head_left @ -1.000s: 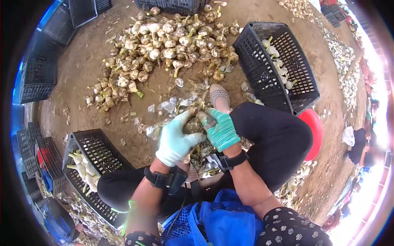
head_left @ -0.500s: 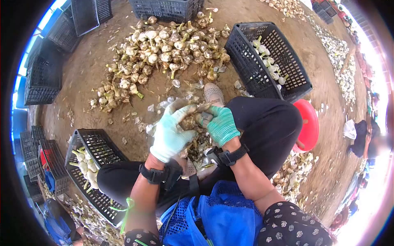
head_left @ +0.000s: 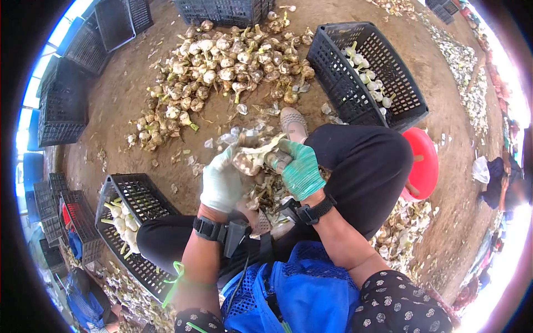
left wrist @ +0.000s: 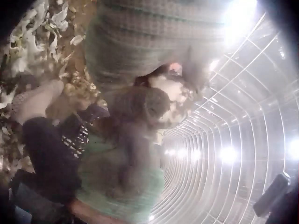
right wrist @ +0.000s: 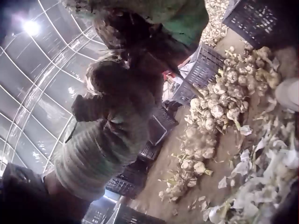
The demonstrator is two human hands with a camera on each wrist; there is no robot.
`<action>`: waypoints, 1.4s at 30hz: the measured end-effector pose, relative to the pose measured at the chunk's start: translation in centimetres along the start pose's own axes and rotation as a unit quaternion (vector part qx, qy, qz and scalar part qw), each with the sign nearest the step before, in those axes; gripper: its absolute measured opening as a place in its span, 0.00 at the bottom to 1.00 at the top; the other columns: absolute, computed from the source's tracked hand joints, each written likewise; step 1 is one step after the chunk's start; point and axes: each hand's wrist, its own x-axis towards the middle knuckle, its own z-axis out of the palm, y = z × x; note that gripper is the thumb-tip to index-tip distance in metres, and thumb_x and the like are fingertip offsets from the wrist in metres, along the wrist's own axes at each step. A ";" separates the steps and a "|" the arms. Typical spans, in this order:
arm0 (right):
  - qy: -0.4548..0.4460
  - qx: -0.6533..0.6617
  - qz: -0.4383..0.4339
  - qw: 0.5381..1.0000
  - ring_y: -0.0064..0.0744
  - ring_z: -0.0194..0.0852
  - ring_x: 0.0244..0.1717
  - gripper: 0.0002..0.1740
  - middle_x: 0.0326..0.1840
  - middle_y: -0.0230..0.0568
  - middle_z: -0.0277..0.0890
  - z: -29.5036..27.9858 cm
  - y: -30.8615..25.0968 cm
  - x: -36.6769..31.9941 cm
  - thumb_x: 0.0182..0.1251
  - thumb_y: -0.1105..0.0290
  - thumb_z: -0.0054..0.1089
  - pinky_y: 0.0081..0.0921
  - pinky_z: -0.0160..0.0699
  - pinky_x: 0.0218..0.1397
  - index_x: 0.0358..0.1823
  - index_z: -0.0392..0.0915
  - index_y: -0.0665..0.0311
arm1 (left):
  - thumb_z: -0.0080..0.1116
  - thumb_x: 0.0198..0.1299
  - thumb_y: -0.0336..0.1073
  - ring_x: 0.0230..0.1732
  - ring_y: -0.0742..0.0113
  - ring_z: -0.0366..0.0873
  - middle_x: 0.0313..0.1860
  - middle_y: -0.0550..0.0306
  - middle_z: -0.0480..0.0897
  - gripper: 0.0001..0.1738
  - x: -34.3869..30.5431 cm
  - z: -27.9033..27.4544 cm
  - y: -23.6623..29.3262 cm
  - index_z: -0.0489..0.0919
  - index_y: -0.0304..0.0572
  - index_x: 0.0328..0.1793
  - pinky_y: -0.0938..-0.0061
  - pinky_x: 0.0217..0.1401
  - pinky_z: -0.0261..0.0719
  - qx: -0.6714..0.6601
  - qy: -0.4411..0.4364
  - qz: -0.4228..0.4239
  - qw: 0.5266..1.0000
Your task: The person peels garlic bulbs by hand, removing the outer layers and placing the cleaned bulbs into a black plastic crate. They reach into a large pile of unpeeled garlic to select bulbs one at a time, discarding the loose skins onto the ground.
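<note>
A garlic bulb with brownish outer skin and a pale stalk is held between both gloved hands, above the lap. My left hand, in a whitish glove, grips the bulb from the left side. From the right, my right hand in a green glove has its soiled fingers curled at the stalk and loose skin. In the left wrist view the bulb's white side shows between the fingers. The right wrist view is dark around the hands, and the bulb is mostly hidden there.
A heap of unpeeled garlic lies ahead on the dirt floor. Black crates hold cleaned garlic at right and left. Loose skins litter the ground near the shoe. A red stool stands beside the right knee.
The bulb has turned and come up into clearer view, with its pale stalk now slanting toward the right hand. The left hand has rolled over, and its fingers are blurred.
</note>
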 end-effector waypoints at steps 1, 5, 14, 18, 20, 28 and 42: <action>-0.003 -0.012 -0.015 1.000 0.13 0.59 0.22 0.17 0.27 0.32 0.68 0.0 0.0 -0.1 0.47 0.82 0.53 0.12 0.63 0.24 0.42 0.67 0.77 | 0.47 0.51 0.47 0.33 0.57 0.74 0.41 0.45 0.74 0.27 0.1 0.0 -0.2 0.64 0.35 0.53 0.66 0.31 0.75 0.012 0.034 0.000 0.999; -0.023 0.038 0.022 0.999 0.13 0.58 0.23 0.17 0.27 0.31 0.66 -0.7 1.4 0.7 0.47 0.83 0.52 0.11 0.63 0.24 0.42 0.67 0.77 | 0.53 0.49 0.48 0.34 0.62 0.74 0.41 0.51 0.74 0.32 -0.4 -0.2 -0.7 0.60 0.39 0.57 0.71 0.30 0.75 0.154 0.051 0.069 0.984; 0.003 0.103 -0.008 0.995 0.12 0.60 0.21 0.12 0.24 0.28 0.69 -0.2 -1.0 -1.0 0.48 0.82 0.50 0.10 0.61 0.23 0.37 0.71 0.71 | 0.43 0.57 0.41 0.37 0.66 0.74 0.44 0.51 0.73 0.21 -0.4 0.1 -0.2 0.65 0.35 0.53 0.80 0.29 0.74 0.084 0.051 0.019 0.995; -0.030 0.108 0.028 0.993 0.14 0.62 0.23 0.11 0.28 0.33 0.71 -0.6 0.3 -0.6 0.52 0.77 0.52 0.13 0.63 0.25 0.39 0.71 0.70 | 0.40 0.57 0.39 0.40 0.64 0.74 0.44 0.51 0.73 0.19 -0.1 -0.1 -0.9 0.65 0.36 0.52 0.75 0.30 0.76 0.017 0.125 0.017 0.992; -0.021 0.133 0.059 0.989 0.16 0.65 0.24 0.12 0.30 0.36 0.71 -0.1 -0.3 -0.8 0.53 0.77 0.51 0.14 0.64 0.26 0.41 0.69 0.69 | 0.43 0.56 0.40 0.40 0.65 0.73 0.44 0.52 0.73 0.21 -0.4 0.0 -0.8 0.64 0.37 0.54 0.75 0.31 0.76 0.068 0.100 0.029 0.992; -0.022 -0.220 -0.236 0.946 0.25 0.70 0.27 0.09 0.32 0.37 0.70 -0.2 2.3 0.0 0.57 0.79 0.42 0.18 0.71 0.31 0.39 0.66 0.66 | 0.62 0.41 0.37 0.36 0.69 0.72 0.41 0.54 0.73 0.37 -1.3 0.3 -0.7 0.59 0.39 0.58 0.80 0.27 0.72 0.236 0.027 0.089 0.967; -0.035 0.373 0.080 0.923 0.17 0.66 0.26 0.07 0.25 0.31 0.67 -0.1 2.0 0.0 0.52 0.83 0.47 0.13 0.69 0.26 0.33 0.71 0.72 | 0.53 0.46 0.31 0.30 0.74 0.71 0.37 0.58 0.74 0.28 -1.7 0.4 0.4 0.61 0.35 0.55 0.85 0.26 0.69 0.257 0.083 0.101 0.958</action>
